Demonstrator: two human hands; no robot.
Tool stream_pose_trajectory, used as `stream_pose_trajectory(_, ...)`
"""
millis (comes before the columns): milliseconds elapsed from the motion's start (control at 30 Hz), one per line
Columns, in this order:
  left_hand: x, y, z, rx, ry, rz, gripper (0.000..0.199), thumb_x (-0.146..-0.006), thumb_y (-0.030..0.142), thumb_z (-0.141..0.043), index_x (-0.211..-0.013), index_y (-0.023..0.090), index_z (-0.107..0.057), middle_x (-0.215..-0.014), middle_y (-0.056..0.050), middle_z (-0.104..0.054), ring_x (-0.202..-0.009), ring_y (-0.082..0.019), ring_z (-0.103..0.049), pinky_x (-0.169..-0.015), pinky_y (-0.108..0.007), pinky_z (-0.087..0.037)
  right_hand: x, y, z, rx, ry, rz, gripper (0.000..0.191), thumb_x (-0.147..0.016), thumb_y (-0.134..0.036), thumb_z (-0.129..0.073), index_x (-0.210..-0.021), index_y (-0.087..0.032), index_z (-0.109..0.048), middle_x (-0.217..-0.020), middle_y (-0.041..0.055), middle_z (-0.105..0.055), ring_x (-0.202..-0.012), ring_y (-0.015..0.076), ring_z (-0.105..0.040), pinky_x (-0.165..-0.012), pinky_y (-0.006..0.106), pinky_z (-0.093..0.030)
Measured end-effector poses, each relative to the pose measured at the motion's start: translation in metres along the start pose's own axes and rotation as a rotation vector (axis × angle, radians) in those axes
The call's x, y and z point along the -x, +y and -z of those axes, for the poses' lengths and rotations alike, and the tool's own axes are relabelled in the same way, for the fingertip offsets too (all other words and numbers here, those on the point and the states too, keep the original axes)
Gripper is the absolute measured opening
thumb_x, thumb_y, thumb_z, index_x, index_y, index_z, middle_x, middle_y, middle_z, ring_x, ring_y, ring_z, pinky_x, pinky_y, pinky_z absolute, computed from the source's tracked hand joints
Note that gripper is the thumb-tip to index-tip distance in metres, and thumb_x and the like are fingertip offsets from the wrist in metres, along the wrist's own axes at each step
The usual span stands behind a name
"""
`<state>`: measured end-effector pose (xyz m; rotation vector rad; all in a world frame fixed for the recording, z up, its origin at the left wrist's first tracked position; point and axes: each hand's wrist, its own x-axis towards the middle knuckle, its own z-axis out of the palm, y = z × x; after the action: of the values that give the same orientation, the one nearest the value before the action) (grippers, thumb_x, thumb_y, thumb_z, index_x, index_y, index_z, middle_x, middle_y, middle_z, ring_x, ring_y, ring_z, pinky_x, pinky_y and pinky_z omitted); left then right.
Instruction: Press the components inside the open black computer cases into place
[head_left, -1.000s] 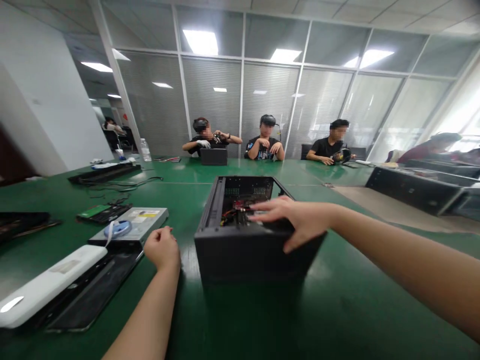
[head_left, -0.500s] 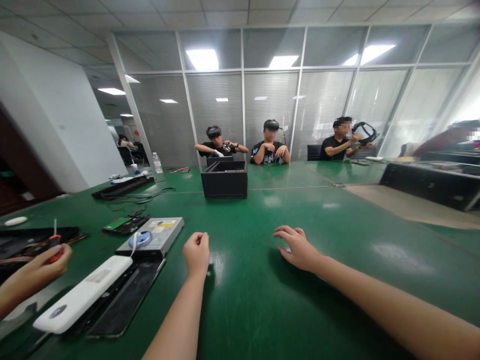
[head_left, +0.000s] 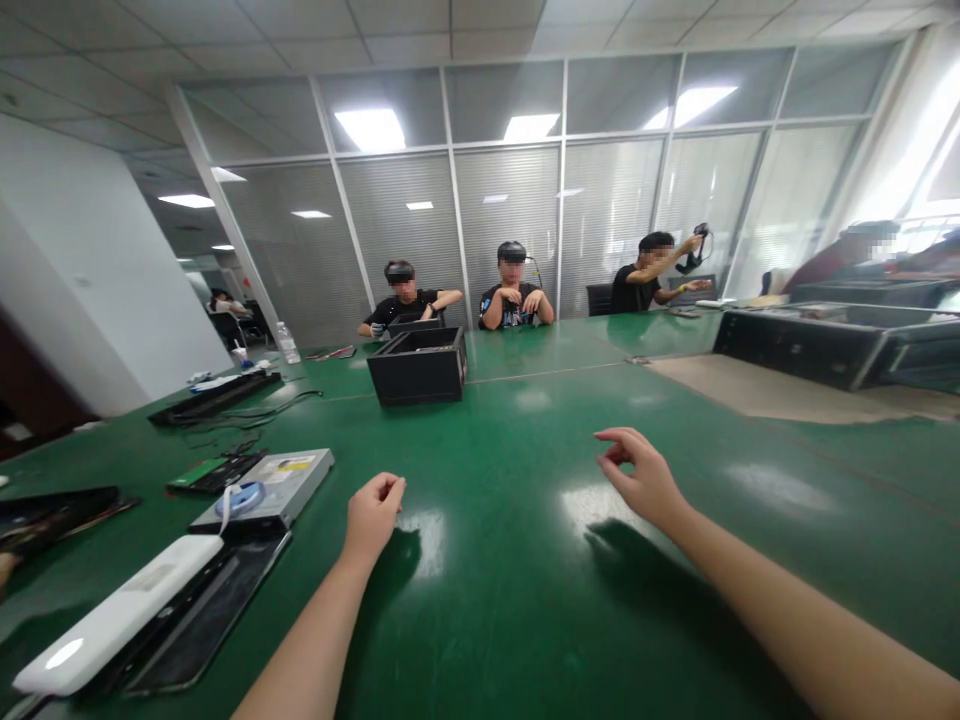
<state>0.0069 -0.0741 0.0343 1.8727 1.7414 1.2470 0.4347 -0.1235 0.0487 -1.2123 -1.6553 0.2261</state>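
My left hand [head_left: 374,513] hovers over the green table [head_left: 487,560], its fingers curled together against the thumb. What it holds, if anything, is hidden inside the curl. Farther right my right hand [head_left: 639,472] hangs above the table with its shadow below. Its fingers are bent and stand apart from the thumb, and I see nothing between them. Closest to my left hand lies a silver optical disc drive [head_left: 304,480] with a blue round piece [head_left: 244,497] on top. Beside it are a white power strip [head_left: 120,610] and a flat black panel [head_left: 214,615].
A black open case [head_left: 418,375] stands across the table. To its left lie a green circuit board [head_left: 202,474], cables [head_left: 281,405] and a long black tray [head_left: 214,397]. A larger metal case [head_left: 795,345] is at the right. Several people sit along the far side, one lifting a headset [head_left: 694,248].
My right hand has risen and moved right, away from my left hand. The view has turned slightly right. At the left, another person's hand with an orange-handled tool has mostly left the picture.
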Motion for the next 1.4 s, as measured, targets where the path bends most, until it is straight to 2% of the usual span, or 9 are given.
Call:
stream_pose_trajectory(167,0.015,0.023,-0.008,-0.09,-0.137,-0.153,0.031,-0.087,0.045,-0.049,-0.074,0.02,-0.061,-0.057,0.002,-0.057,-0.056,-0.014,-0.054,-0.059,-0.025,-0.041,-0.004,0.031,-0.002,-0.026,-0.022,-0.135,0.03,-0.083,-0.03,-0.057,-0.11,-0.018,-0.059,-0.091,0.0056,-0.061,-0.07,0.0175,-0.06,-0.07,0.035,-0.053)
stream_pose_trajectory(267,0.021,0.035,-0.008,-0.136,-0.067,-0.226,0.03,-0.089,0.044,-0.049,-0.079,0.019,-0.063,-0.064,0.001,-0.061,-0.062,-0.015,-0.056,-0.063,-0.025,-0.043,-0.003,0.04,-0.006,-0.052,-0.055,-0.144,0.031,-0.081,-0.028,-0.058,-0.11,-0.017,-0.059,-0.086,0.0037,-0.062,-0.068,0.0165,-0.059,-0.068,0.034,-0.051)
stream_pose_trajectory(333,0.022,0.038,-0.006,-0.124,0.014,-0.209,0.029,-0.089,0.044,-0.05,-0.085,0.019,-0.064,-0.069,0.0,-0.064,-0.065,-0.015,-0.059,-0.065,-0.025,-0.045,-0.002,0.04,-0.007,-0.072,-0.091,-0.123,0.032,-0.08,-0.026,-0.058,-0.111,-0.017,-0.059,-0.088,0.0037,-0.062,-0.067,0.0156,-0.059,-0.068,0.033,-0.051)
stream_pose_trajectory(467,0.019,0.027,-0.003,-0.07,0.083,-0.105,0.031,-0.086,0.047,-0.054,-0.098,0.02,-0.064,-0.077,-0.001,-0.068,-0.068,-0.017,-0.064,-0.065,-0.025,-0.049,0.0,0.036,-0.007,-0.109,-0.122,-0.086,0.032,-0.08,-0.023,-0.057,-0.111,-0.019,-0.059,-0.099,0.0054,-0.062,-0.069,0.0133,-0.059,-0.068,0.03,-0.051)
stream_pose_trajectory(667,0.008,0.006,-0.01,-0.13,0.049,-0.073,0.037,-0.082,0.049,-0.055,-0.105,0.02,-0.061,-0.088,-0.003,-0.069,-0.07,-0.018,-0.066,-0.065,-0.027,-0.052,0.001,0.035,-0.008,-0.125,-0.156,-0.082,0.034,-0.078,-0.018,-0.059,-0.112,-0.018,-0.059,-0.096,0.0039,-0.062,-0.068,0.0119,-0.058,-0.067,0.029,-0.051)
stream_pose_trajectory(800,0.005,0.008,-0.012,-0.22,-0.015,-0.135,0.039,-0.082,0.049,-0.055,-0.108,0.02,-0.061,-0.091,-0.004,-0.069,-0.069,-0.018,-0.064,-0.064,-0.028,-0.051,0.0,0.037,-0.007,-0.114,-0.161,-0.117,0.035,-0.077,-0.017,-0.061,-0.113,-0.019,-0.059,-0.094,0.0033,-0.062,-0.066,0.0115,-0.057,-0.066,0.028,-0.05)
stream_pose_trajectory(933,0.005,0.01,-0.013,-0.258,-0.059,-0.197,0.04,-0.083,0.046,-0.054,-0.112,0.019,-0.059,-0.1,-0.006,-0.068,-0.073,-0.018,-0.064,-0.062,-0.028,-0.05,0.001,0.039,-0.008,-0.113,-0.18,-0.123,0.037,-0.076,-0.016,-0.062,-0.114,-0.02,-0.059,-0.103,0.0046,-0.063,-0.067,0.0111,-0.057,-0.067,0.028,-0.05)
stream_pose_trajectory(1400,0.009,0.016,-0.015,-0.224,-0.088,-0.279,0.036,-0.085,0.043,-0.054,-0.112,0.018,-0.059,-0.108,-0.007,-0.062,-0.077,-0.019,-0.062,-0.07,-0.032,-0.05,0.007,0.053,-0.015,-0.092,-0.294,-0.169,0.041,-0.077,-0.02,-0.065,-0.117,-0.021,-0.059,-0.113,0.0064,-0.062,-0.07,0.0111,-0.058,-0.071,0.03,-0.051)
